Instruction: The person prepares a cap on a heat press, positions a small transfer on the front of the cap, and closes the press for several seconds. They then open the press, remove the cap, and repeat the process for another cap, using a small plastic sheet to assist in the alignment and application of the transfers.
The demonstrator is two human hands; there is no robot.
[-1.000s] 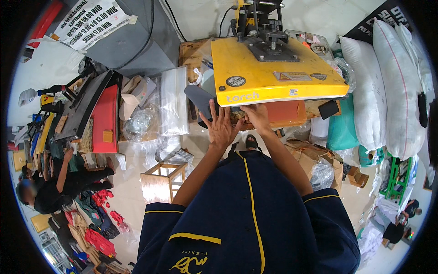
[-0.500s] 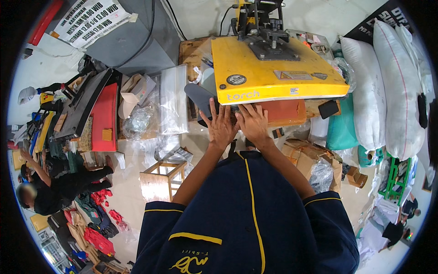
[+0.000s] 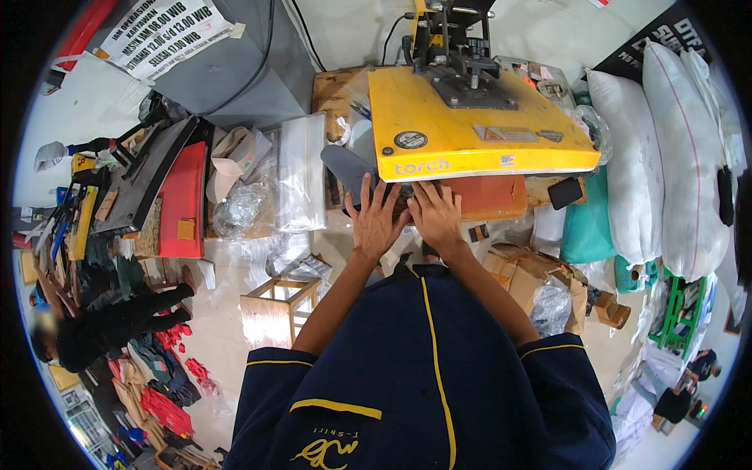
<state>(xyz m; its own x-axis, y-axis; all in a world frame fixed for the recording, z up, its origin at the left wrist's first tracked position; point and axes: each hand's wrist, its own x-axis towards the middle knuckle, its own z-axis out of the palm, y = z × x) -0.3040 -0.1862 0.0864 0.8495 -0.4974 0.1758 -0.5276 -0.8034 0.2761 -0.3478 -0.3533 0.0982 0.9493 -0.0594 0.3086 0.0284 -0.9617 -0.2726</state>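
Observation:
A heat press with a yellow upper plate stands in front of me, its plate over a reddish-brown lower pad. At the pad's left end lies a dark grey piece, apparently a cap with its curved brim sticking out to the left. My left hand rests on its dark part with fingers spread, the tips near the plate's front edge. Close beside it, my right hand lies flat with fingers stretched, its tips just below that edge. What is under both palms is mostly hidden.
Left of the press are clear plastic sheets, beige caps and another press with a red pad. To the right stand white sacks, a black phone-like object and a cardboard box. A wooden stool stands lower left.
The view has shifted slightly. My hands keep nearly the same place below the plate's edge, with fingers still spread. The person at far left has moved an arm and leaned.

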